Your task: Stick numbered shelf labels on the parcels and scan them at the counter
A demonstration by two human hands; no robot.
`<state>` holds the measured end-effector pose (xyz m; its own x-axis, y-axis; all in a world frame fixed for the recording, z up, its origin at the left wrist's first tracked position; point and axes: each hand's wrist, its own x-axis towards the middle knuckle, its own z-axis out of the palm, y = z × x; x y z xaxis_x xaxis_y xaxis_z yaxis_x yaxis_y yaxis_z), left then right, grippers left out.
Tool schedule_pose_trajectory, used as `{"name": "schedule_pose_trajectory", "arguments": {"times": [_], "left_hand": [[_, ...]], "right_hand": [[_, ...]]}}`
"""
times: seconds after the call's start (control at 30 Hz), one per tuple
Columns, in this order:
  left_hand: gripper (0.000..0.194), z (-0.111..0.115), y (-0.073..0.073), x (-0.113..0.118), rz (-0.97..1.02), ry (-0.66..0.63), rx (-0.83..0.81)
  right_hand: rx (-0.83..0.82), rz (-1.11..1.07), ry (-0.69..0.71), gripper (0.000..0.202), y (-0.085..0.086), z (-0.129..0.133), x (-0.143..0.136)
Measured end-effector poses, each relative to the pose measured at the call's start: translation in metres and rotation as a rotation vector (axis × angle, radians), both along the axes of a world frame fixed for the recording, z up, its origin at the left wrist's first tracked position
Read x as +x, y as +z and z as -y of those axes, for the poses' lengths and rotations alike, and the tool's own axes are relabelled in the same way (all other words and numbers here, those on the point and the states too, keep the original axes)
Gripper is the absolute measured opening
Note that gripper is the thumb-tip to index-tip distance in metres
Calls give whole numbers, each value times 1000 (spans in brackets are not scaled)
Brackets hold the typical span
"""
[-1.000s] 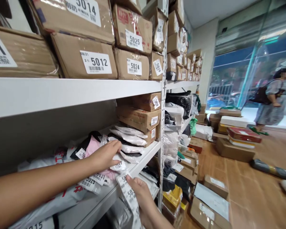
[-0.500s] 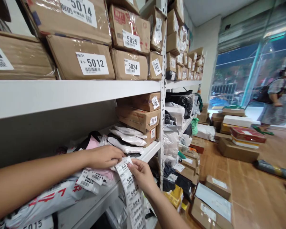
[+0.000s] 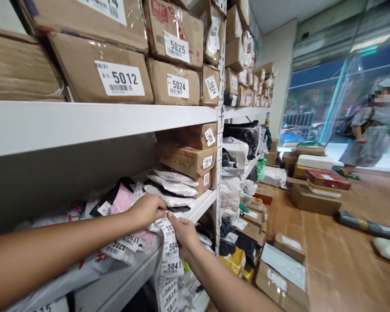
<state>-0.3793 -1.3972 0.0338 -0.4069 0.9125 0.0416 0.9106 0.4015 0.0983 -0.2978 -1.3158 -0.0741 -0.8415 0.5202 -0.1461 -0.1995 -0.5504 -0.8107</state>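
Observation:
A long strip of numbered labels hangs down in front of the lower shelf's edge. My right hand pinches the strip near its top, at its right side. Fingers curled, my left hand meets the strip's top end from the left, its fingertips close to those of my right hand. Beneath and beside my left wrist lie bagged parcels with labels 5029 and 5031 and a pink bag. Just behind the hands is a stack of white packets.
Labelled cartons fill the upper shelf. Small boxes are stacked by the shelf's upright. Parcels and cartons lie on the wooden floor at right. A person stands near the glass front.
Both hands have drawn together at the top of the label strip, and the strip has shifted slightly left. The view has turned a little, and the person at right appears farther left.

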Motion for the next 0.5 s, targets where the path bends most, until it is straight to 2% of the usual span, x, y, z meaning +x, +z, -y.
{"name": "schedule_pose_trajectory", "arguments": {"times": [0.1,0.27,0.5], "left_hand": [[21,0,-1,5,-4,44,35],[19,-1,-2,10,-20,99,38],[9,1,-4,11,-89,77,51]], "right_hand": [[-69,8,87,46,1,0,5],[-150,59,-17,48,-6,2,12],[-211,-95,136,45,-24,9,39]]}}
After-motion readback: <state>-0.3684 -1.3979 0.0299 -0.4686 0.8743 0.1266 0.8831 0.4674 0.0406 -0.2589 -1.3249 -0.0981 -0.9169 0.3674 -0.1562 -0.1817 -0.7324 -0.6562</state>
